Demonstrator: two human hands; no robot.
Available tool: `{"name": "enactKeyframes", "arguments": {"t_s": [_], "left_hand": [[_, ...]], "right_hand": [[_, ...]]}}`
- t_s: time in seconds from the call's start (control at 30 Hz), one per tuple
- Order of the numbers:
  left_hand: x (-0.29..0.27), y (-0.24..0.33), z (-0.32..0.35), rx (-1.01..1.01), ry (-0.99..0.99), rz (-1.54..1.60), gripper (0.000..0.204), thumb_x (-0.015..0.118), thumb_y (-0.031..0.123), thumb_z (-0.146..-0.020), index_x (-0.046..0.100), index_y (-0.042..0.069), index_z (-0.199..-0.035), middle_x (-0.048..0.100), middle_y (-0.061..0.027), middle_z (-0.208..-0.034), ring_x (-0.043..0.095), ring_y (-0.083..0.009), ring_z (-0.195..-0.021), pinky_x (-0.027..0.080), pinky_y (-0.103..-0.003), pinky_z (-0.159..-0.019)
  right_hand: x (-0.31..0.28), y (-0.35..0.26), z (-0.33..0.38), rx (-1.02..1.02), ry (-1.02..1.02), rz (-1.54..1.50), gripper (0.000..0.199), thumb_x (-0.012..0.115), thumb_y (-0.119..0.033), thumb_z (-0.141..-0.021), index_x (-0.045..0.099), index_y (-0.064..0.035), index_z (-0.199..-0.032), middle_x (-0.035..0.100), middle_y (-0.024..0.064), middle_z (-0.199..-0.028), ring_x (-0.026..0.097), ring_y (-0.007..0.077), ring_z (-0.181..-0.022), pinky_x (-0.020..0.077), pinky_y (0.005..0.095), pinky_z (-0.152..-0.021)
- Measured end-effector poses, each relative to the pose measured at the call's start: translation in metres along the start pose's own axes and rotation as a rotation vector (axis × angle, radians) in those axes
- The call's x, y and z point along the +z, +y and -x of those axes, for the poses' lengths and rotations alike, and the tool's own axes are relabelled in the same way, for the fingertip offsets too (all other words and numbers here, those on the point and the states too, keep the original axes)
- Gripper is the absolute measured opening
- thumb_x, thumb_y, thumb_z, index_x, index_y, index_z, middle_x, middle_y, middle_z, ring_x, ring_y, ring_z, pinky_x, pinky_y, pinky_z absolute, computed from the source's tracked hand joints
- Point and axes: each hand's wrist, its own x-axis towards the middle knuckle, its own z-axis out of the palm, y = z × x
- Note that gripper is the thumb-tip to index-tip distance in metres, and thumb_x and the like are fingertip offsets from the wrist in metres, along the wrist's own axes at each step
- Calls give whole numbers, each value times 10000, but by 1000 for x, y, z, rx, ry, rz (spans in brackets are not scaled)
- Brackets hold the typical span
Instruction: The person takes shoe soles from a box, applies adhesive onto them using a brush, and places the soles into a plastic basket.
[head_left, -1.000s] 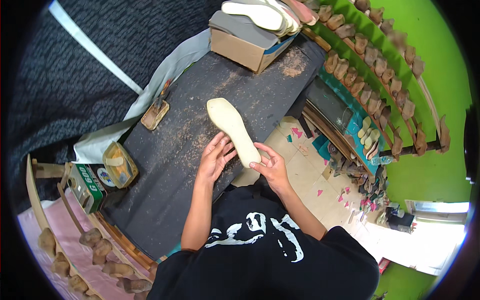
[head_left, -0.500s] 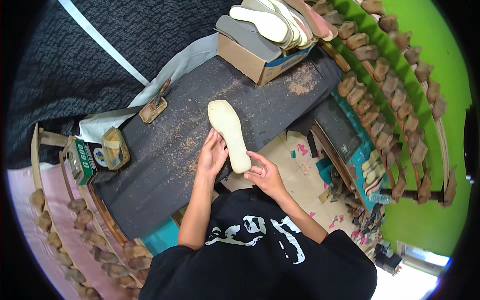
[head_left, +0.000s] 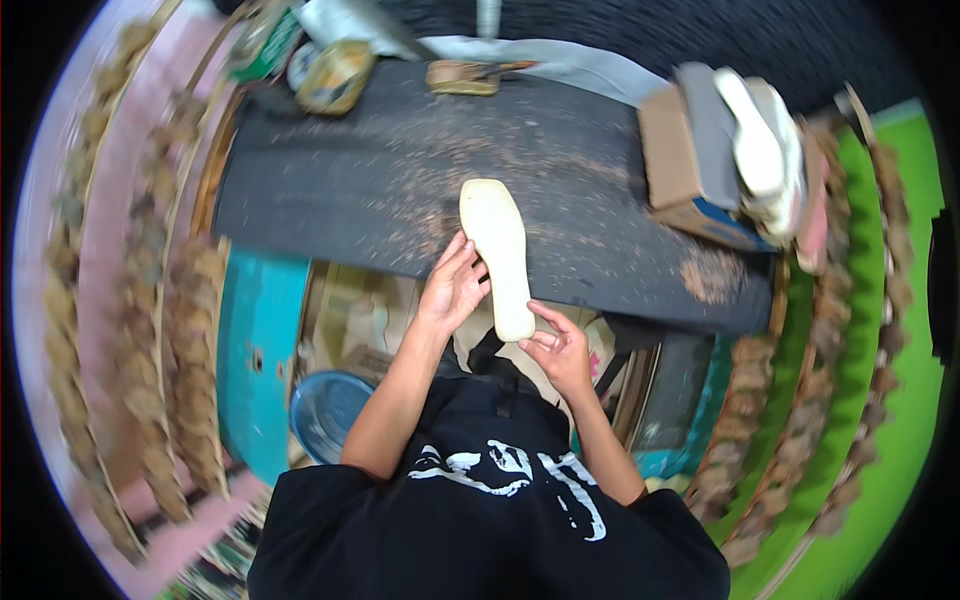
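Note:
A cream-coloured insole (head_left: pixel 497 258) is held up in front of my chest, over the near edge of the dark-covered table. My left hand (head_left: pixel 455 287) grips its left edge near the middle, fingers partly behind it. At the narrow lower end, my right hand (head_left: pixel 557 348) pinches the right edge between thumb and fingers. The wide end points away from me. The underside of the insole is hidden.
The dark table (head_left: pixel 400 170) is strewn with brown shavings. A cardboard box (head_left: pixel 675 150) of insoles stands at its right. A glue tub (head_left: pixel 337 78) and a tray with a brush (head_left: pixel 463 77) lie along the back. Racks of shoe lasts (head_left: pixel 185 310) flank both sides. A blue basin (head_left: pixel 330 412) sits below.
My head view has swung round to the right, so the table now lies straight across in front. Both hands keep the same hold on the insole.

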Motion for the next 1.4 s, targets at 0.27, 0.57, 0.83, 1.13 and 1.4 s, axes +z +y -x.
{"name": "enactKeyframes", "arguments": {"t_s": [0.27, 0.57, 0.83, 1.13, 1.4], "left_hand": [[-84, 30, 125, 414, 275, 201, 500, 574, 281, -1113, 428, 147, -1573, 623, -68, -1448, 630, -232, -1316, 522, -470, -1074], [-183, -16, 288, 719, 532, 365, 546, 562, 261, -1104, 411, 152, -1617, 617, -37, -1503, 603, -222, -1372, 484, -484, -1106], [-308, -108, 411, 556, 968, 15, 709, 670, 144, -1044, 337, 99, -1669, 604, -80, -1489, 623, -194, -1295, 526, -414, -1024], [-453, -158, 479, 437, 1039, 292, 758, 654, 277, -1078, 245, 206, -1713, 567, -114, -1537, 567, -294, -1398, 468, -516, -1133], [-537, -152, 459, 487, 1059, 552, 751, 610, 255, -1088, 208, 202, -1720, 513, -84, -1547, 541, -289, -1376, 423, -485, -1165]], "right_hand": [[53, 34, -2, 217, -419, 273, 604, 706, 204, -893, 597, 29, -1461, 509, 159, -1609, 722, 237, -1191, 602, 320, -1004], [133, 111, 54, 368, -785, 603, 525, 756, 116, -916, 662, -27, -1412, 688, 62, -1360, 733, 142, -1068, 592, 257, -884], [183, 263, 112, 614, -890, 709, 453, 749, 16, -963, 639, -8, -1402, 665, 144, -1381, 729, 170, -1064, 610, 291, -872], [204, 453, 119, 390, -997, 950, 415, 756, -40, -920, 731, -35, -1335, 787, 134, -1021, 783, 155, -834, 597, 294, -741], [260, 529, 93, 139, -1026, 1144, 482, 664, 90, -925, 649, -24, -1393, 771, 136, -1101, 783, 183, -816, 625, 315, -704]]}}
